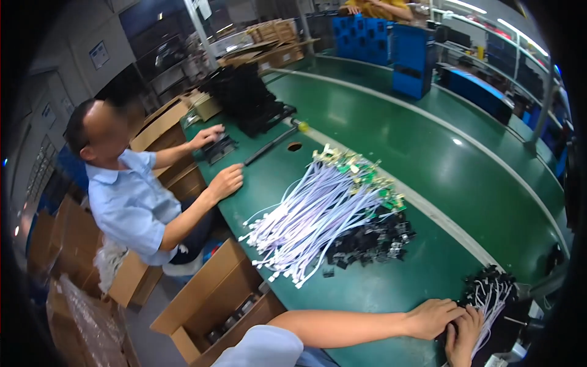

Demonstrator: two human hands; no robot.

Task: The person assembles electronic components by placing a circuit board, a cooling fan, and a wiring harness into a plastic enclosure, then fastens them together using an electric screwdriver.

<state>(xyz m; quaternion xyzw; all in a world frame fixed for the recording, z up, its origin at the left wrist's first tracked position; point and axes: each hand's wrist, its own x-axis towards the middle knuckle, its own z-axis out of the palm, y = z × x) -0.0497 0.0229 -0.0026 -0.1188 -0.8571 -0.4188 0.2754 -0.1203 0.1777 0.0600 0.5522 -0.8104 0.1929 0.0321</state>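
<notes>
At lower right, left hand (433, 318) flat on the green tabletop (379, 122), fingers extended and touching a small bundle (489, 296) of white wires with black connectors. Right hand (463, 336) just beside it, fingers spread and resting against the same bundle's near edge; neither hand pinching anything, as far as can be seen. Forearm stretched in from the lower edge, light sleeve at the elbow.

Farther left on the tabletop, a large pile of white cables (312, 217), fanned out, green boards (358, 168) at their far ends. Touching that pile's right side, a heap of black parts (373, 238).

Beyond the pile, a round hole (294, 147) in the tabletop, and a black rod (272, 145) with a yellow tip lying slantwise. Behind it, stacked black trays (247, 98).

Across the tabletop's left edge, a co-worker (128, 196) in a light blue shirt, seated, one hand on a small black tray (219, 147), the other hand flat on the tabletop near the rod.

Below the near edge, an open cardboard box (214, 306) on the floor. Far back, blue crates (367, 37) and more cardboard boxes (275, 43).
</notes>
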